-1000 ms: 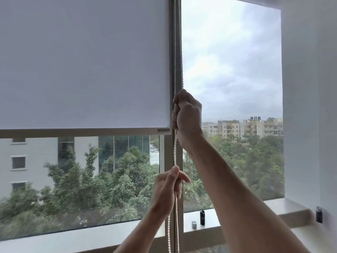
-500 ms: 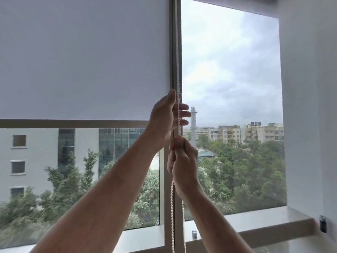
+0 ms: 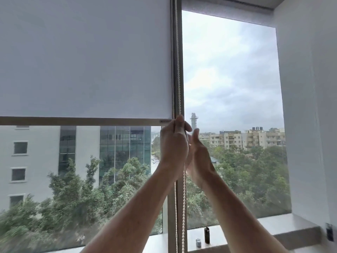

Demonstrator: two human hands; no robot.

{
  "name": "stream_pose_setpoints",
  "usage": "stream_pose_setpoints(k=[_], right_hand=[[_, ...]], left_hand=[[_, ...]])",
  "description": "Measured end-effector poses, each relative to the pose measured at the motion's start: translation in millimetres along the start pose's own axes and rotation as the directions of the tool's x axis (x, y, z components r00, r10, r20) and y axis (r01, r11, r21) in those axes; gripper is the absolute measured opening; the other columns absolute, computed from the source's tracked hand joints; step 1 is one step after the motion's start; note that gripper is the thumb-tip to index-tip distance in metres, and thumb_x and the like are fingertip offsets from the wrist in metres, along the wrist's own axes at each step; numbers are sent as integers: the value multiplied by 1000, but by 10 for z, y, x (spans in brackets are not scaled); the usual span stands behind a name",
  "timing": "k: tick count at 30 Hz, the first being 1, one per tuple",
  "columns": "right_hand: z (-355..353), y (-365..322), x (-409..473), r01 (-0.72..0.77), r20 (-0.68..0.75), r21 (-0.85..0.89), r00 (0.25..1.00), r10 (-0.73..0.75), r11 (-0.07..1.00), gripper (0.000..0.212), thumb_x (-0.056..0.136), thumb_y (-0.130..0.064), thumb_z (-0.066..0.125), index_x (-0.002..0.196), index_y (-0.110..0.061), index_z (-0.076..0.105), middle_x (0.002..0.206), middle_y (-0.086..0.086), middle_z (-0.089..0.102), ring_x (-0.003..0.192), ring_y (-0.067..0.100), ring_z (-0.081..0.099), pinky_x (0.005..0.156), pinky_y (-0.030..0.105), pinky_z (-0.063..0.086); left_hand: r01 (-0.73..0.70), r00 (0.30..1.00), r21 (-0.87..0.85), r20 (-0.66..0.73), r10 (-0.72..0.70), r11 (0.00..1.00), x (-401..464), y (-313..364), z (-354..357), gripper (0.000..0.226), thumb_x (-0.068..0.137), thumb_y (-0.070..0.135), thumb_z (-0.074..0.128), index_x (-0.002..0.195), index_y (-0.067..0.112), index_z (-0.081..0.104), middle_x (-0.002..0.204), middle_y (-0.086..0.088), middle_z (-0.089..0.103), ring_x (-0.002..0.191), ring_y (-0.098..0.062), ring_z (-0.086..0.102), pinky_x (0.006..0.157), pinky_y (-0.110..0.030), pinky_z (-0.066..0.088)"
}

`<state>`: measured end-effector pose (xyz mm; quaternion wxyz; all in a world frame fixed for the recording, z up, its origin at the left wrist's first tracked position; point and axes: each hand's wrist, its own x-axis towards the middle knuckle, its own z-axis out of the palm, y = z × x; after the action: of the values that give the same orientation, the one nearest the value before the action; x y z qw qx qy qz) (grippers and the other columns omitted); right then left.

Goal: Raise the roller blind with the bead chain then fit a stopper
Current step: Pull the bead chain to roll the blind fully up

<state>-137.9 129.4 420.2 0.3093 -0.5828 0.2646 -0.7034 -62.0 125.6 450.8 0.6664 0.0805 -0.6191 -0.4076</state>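
Observation:
The white roller blind (image 3: 85,57) covers the upper half of the left pane, and its bottom bar (image 3: 82,121) hangs level at mid-height. The white bead chain (image 3: 178,70) runs down the window mullion and continues as two strands below my hands. My left hand (image 3: 174,143) grips the chain just under the right end of the bottom bar. My right hand (image 3: 198,156) is right beside it, slightly lower, with fingers straight and holding nothing. The stretch of chain between my hands is hidden.
On the sill (image 3: 273,225) stand a small silver cylinder (image 3: 198,242) and a black upright object (image 3: 207,234). A white wall (image 3: 306,125) closes the right side, with a small dark fitting (image 3: 329,232) low on it. The right pane is uncovered.
My right hand pulled the chain down and has now let go and opened. My left hand rose from below and closed on the chain beside the bar. The blind's bottom edge sits slightly higher.

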Motion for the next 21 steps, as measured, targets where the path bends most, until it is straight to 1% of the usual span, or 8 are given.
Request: stream_pose_setpoints(k=[2, 5, 7, 9, 12, 15, 18, 21], right_hand=[[50, -208, 179, 30, -64, -32, 997, -32, 999, 56, 102, -57, 23, 99, -25, 70, 91, -1, 77, 91, 15, 73, 79, 33, 56], [129, -511, 415, 66, -169, -49, 983, -74, 997, 52, 102, -54, 31, 99, -18, 69, 73, 4, 70, 75, 20, 69, 78, 39, 58], [224, -679, 537, 58, -147, -51, 987, -65, 997, 51, 102, -51, 34, 103, -11, 67, 69, 7, 66, 64, 21, 66, 68, 40, 59], [346, -812, 641, 37, -109, -40, 993, -42, 998, 52, 104, -48, 34, 108, -6, 64, 71, 8, 62, 62, 21, 63, 62, 36, 58], [498, -954, 778, 39, -107, -40, 993, -43, 998, 50, 106, -43, 30, 110, -7, 65, 68, 3, 57, 53, 14, 54, 47, 26, 47], [592, -1002, 847, 118, -155, -25, 981, -121, 993, 39, 108, -29, 31, 95, -10, 63, 51, -6, 38, 40, 8, 30, 36, 19, 23], [603, -904, 791, 221, -198, -109, 951, -238, 969, 36, 104, -13, 33, 76, -16, 56, 43, -7, 33, 34, 10, 24, 36, 17, 20], [541, -846, 686, 295, -191, -157, 927, -322, 943, 41, 101, -6, 34, 67, -18, 54, 44, -5, 34, 35, 11, 23, 36, 16, 22]], left_hand=[[-22, 1000, -18, 15, 22, 1000, -73, -59, -3, 45, 104, 29, 42, 65, 19, 60, 45, 14, 45, 40, -2, 39, 47, -24, 33], [-57, 998, -7, 34, 57, 998, -164, -131, -66, 46, 105, 27, 42, 63, 20, 60, 47, 10, 40, 42, -8, 30, 43, -25, 22], [-54, 998, 3, 25, 54, 999, -231, -185, -97, 47, 105, 27, 42, 60, 24, 56, 48, 5, 36, 41, -10, 26, 43, -27, 19], [-51, 998, 3, 24, 51, 999, -302, -262, -116, 46, 105, 28, 42, 62, 23, 55, 47, 4, 34, 40, -11, 24, 42, -26, 17], [-29, 999, -1, 34, 29, 1000, -430, -407, -151, 45, 104, 34, 42, 63, 23, 58, 43, 8, 34, 38, -10, 25, 41, -22, 18], [-20, 998, -8, 54, 20, 1000, -561, -519, -201, 43, 99, 40, 43, 63, 24, 58, 43, 9, 36, 39, -9, 27, 42, -22, 19], [2, 997, -40, 79, 1, 999, -595, -578, -235, 42, 94, 44, 44, 61, 22, 58, 43, 9, 34, 38, -9, 26, 42, -22, 18], [8, 989, -51, 145, -1, 999, -622, -630, -252, 42, 93, 44, 46, 61, 22, 62, 44, 9, 35, 40, -8, 27, 42, -23, 21]])
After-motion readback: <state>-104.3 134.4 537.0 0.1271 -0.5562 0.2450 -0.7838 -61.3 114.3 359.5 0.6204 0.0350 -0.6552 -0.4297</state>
